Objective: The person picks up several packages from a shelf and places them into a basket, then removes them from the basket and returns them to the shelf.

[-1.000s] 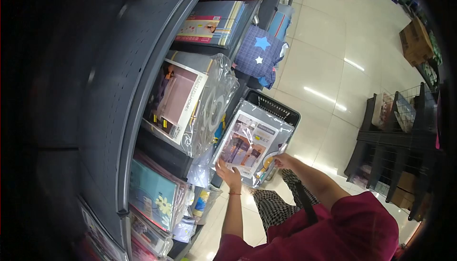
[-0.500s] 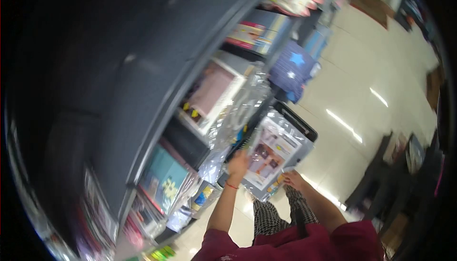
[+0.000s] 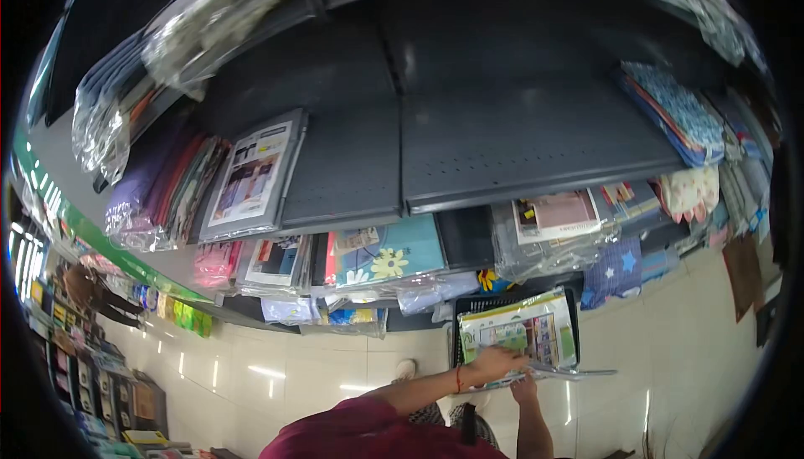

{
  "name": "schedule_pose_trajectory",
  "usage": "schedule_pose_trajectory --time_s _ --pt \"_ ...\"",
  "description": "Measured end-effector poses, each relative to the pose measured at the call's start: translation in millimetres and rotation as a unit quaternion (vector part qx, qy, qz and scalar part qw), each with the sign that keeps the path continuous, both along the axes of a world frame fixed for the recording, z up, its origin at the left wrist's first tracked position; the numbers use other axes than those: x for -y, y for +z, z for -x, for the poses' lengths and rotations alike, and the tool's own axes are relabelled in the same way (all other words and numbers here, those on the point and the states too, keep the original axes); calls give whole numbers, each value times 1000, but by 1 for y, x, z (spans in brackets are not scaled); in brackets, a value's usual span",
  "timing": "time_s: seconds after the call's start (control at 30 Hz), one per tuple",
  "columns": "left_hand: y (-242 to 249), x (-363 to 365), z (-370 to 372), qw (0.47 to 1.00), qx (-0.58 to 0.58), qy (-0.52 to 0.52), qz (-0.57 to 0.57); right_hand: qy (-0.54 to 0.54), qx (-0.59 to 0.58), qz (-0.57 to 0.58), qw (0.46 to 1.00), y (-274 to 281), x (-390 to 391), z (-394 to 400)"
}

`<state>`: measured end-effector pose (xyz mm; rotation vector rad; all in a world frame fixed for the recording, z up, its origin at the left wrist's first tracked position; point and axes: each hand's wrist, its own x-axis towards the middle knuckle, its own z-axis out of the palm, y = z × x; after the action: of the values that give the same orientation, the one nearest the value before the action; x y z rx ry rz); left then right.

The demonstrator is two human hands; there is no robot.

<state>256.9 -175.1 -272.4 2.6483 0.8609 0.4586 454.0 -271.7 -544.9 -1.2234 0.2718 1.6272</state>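
Note:
A thin plastic-wrapped package (image 3: 582, 373) is seen nearly edge-on, tilted over the front of a black basket (image 3: 573, 308). My left hand (image 3: 498, 363), with a red band at the wrist, closes on the package's left end. Just below, my right hand (image 3: 525, 389) grips its lower edge. Inside the basket lie flat packs (image 3: 502, 327) with yellow, green and white printed fronts, partly hidden by my left hand.
A dark shelf (image 3: 536, 136) spans the view above the basket. Grey packages (image 3: 251, 178) and folded textiles (image 3: 670, 116) lie on it. Teal flowered packs (image 3: 389, 250) fill the lower shelf. A person (image 3: 100, 291) stands far left on the tiled floor (image 3: 327, 367).
The view has turned and taken in more of the shelves. The package has gone from showing its printed front to nearly edge-on, and the basket's contents now show.

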Motion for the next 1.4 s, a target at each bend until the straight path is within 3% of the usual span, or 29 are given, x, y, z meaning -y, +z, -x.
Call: schedule_pose_trajectory --time_s 0.03,0.23,0.27,0.4,0.47,0.5,0.53,0.6,0.67,0.7,0.73,0.77,0.8,0.9,0.93,1.0,1.07,1.2,1.3,1.4 --pt "-4 -2 6 999 35 -5 -29 -8 8 -30 999 7 -2 6" --pt "99 5 71 988 129 83 22 -74 52 -281 955 59 -28 49" --pt "108 8 86 983 142 108 35 -69 56 -266 960 48 -35 46" --pt "137 13 155 963 180 177 96 67 164 -189 966 -8 -47 23" --pt "138 17 188 950 205 205 117 168 274 -197 926 -43 -41 14" --pt "142 20 203 942 231 207 130 223 358 -220 880 -78 -34 4" --pt "148 21 218 933 259 208 141 206 496 -116 835 52 -11 66" --pt "157 22 243 920 297 209 145 81 493 -120 858 47 11 104" --pt "164 21 264 913 323 211 130 105 185 -269 939 89 32 135" --pt "166 20 273 906 343 215 121 132 67 -231 962 139 25 157" --pt "167 18 281 898 365 218 114 199 15 -334 921 226 18 197" --pt "170 16 289 889 386 221 107 230 -7 -420 878 271 13 226" --pt "178 15 299 887 380 242 105 222 -21 -359 906 322 6 253" --pt "201 13 337 846 397 338 113 265 125 -396 870 315 -14 262" --pt "207 11 352 817 449 331 145 250 234 -343 875 310 -23 265" --pt "218 1 383 751 548 310 200 303 275 -399 821 335 -46 270" --pt "227 -2 416 742 568 310 174 344 341 -433 760 388 -73 297" --pt "244 -1 475 734 579 341 100 281 287 -449 798 452 -96 369" --pt "257 -8 528 771 401 488 81 294 246 -461 800 479 -127 409" --pt "276 -19 571 797 347 494 7 295 102 -459 832 495 -149 442"
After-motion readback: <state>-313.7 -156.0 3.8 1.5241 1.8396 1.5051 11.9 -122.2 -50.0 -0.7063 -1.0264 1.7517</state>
